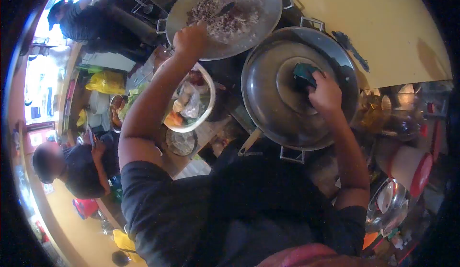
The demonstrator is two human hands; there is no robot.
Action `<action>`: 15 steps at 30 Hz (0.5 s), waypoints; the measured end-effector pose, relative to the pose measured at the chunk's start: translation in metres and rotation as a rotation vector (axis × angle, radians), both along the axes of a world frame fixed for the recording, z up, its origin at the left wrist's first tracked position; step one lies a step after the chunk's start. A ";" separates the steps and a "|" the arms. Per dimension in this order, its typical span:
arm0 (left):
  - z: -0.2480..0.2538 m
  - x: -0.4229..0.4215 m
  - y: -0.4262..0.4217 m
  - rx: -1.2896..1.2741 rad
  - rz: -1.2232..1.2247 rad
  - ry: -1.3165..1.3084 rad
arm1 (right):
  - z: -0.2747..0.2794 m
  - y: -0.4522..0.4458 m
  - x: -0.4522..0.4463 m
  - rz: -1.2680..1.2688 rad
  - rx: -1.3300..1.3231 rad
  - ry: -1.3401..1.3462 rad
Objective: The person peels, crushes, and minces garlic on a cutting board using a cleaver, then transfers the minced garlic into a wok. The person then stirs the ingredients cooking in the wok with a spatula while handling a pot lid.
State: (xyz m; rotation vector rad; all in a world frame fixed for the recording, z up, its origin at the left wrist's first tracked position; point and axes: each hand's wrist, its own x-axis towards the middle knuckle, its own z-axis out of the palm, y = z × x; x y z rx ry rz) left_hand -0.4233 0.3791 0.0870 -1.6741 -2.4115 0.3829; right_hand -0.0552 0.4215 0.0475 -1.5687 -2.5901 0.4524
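Observation:
My left hand (190, 40) is closed over the near rim of a wide metal wok (175, 32), around the handle of a cooking spatula (225, 9). The spatula's dark end lies in chopped, brownish-white food (244, 20); its handle is mostly hidden by my fist. My right hand (326, 93) grips a dark green cloth (305, 75) over the middle of a round metal lid (273, 109). Whatever part of the lid lies under the cloth is hidden. This lid sits inside a second large wok (347, 70), just right of the first.
A white-rimmed bowl (211, 99) of vegetables and a plastic bag stands below my left forearm. Oil-coloured bottles (397, 113) and a red-rimmed container (421, 173) are at right. One person (81, 166) is at left, another (79, 20) at upper left.

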 end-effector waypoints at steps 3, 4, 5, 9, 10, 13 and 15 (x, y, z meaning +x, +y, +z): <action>-0.008 0.021 0.011 0.012 -0.032 -0.112 | 0.000 0.001 -0.001 0.004 0.000 -0.006; -0.011 0.027 0.015 -0.018 -0.050 -0.204 | -0.003 0.002 -0.001 0.009 0.026 0.008; -0.025 0.032 0.022 -0.012 -0.048 -0.205 | -0.004 0.002 0.000 0.012 0.032 0.007; -0.061 0.022 0.039 0.014 -0.141 -0.132 | -0.002 0.003 0.001 0.023 0.024 0.001; -0.062 0.016 0.036 -0.031 -0.112 -0.111 | -0.001 0.002 0.002 0.018 -0.002 0.018; -0.044 -0.007 0.034 -0.065 -0.102 -0.086 | -0.013 0.006 0.007 0.035 0.010 -0.005; -0.015 0.012 0.033 0.075 -0.014 -0.123 | -0.007 0.006 0.002 -0.003 0.000 -0.018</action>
